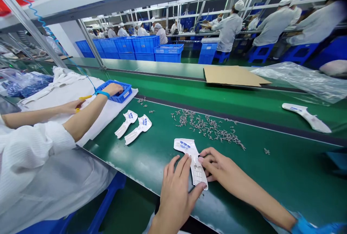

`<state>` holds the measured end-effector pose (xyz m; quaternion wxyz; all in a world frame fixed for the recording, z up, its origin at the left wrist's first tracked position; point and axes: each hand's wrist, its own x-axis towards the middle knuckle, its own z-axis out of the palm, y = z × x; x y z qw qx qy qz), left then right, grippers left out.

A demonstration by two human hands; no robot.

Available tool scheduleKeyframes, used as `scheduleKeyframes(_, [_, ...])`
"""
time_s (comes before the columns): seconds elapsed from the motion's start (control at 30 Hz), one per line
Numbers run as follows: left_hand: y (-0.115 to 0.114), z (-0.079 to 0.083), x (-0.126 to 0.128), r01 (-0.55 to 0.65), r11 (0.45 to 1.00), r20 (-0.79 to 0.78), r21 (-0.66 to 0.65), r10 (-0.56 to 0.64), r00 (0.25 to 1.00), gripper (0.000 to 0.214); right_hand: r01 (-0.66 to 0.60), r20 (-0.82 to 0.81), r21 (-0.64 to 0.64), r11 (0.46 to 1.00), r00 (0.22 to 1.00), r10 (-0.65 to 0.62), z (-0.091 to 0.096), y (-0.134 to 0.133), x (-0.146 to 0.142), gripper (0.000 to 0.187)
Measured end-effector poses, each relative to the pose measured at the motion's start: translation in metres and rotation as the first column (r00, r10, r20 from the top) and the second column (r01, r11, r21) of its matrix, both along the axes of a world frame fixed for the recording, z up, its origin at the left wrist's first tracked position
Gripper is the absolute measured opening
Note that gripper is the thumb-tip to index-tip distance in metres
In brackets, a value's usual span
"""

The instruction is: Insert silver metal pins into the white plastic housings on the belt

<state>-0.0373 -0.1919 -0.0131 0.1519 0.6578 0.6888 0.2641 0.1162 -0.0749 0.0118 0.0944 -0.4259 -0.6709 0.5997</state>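
Observation:
A white plastic handle shell (190, 148) with blue parts at its wide end lies on the green bench in front of me. Small metal pieces sit in its narrow part. My left hand (177, 187) holds this shell from the near side, fingertips on its left edge and thumb at its lower end. At the shell's right edge, my right hand (218, 165) has thumb and index finger pinched together; what they hold, if anything, is hidden. Beyond the hands, a loose spread of small metal parts (210, 127) covers the bench.
Two similar shells (138, 129) lie to the left. Another shell (306, 116) rests on the green belt (173, 94) at right. A co-worker's hand (113, 89) reaches into a blue tray (121, 96). Cardboard (233, 75) and clear plastic film (303, 80) lie beyond the belt.

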Motion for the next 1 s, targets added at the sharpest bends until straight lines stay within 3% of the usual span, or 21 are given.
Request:
scheduleKeyframes(0.2, [-0.002,0.006,-0.002,0.027,1.000,0.045,0.007,-0.027,0.999,0.062,0.120,-0.159,-0.029,0.992,0.980,-0.124,-0.016,-0.012,0.002,0.047])
scheduleKeyframes(0.3, [0.003,0.008,-0.026,-0.023,0.996,0.001,0.084,0.023,1.000,0.060,0.154,-0.210,-0.110,0.982,0.962,-0.174,-0.010,0.000,0.004,0.050])
scheduleKeyframes(0.4, [0.013,0.005,-0.071,-0.234,0.946,-0.129,0.224,0.267,0.955,0.048,0.267,-0.230,-0.112,0.957,0.930,-0.287,-0.002,0.040,0.013,0.050])
scheduleKeyframes(0.47, [0.019,-0.001,-0.101,-0.315,0.908,-0.208,0.277,0.377,0.903,0.050,0.354,-0.238,-0.023,0.935,0.906,-0.349,0.003,0.077,0.022,0.044])
scheduleKeyframes(0.57, [0.020,-0.013,-0.126,-0.324,0.907,-0.302,0.270,0.399,0.866,0.049,0.466,-0.250,0.134,0.874,0.870,-0.426,0.005,0.135,0.034,0.029])
scheduleKeyframes(0.7, [0.008,-0.030,-0.120,-0.290,0.921,-0.318,0.261,0.365,0.875,0.040,0.558,-0.223,0.264,0.787,0.829,-0.513,0.002,0.188,0.049,0.018])
scheduleKeyframes(0.83, [0.003,-0.031,-0.118,-0.242,0.907,-0.309,0.345,0.353,0.883,0.037,0.514,-0.108,0.462,0.722,0.841,-0.530,-0.003,0.201,0.067,0.029])
scheduleKeyframes(1.0, [0.015,-0.024,-0.133,-0.417,0.854,-0.378,0.312,0.514,0.770,0.053,0.192,0.135,0.660,0.726,0.921,-0.366,-0.007,0.178,0.085,0.021])
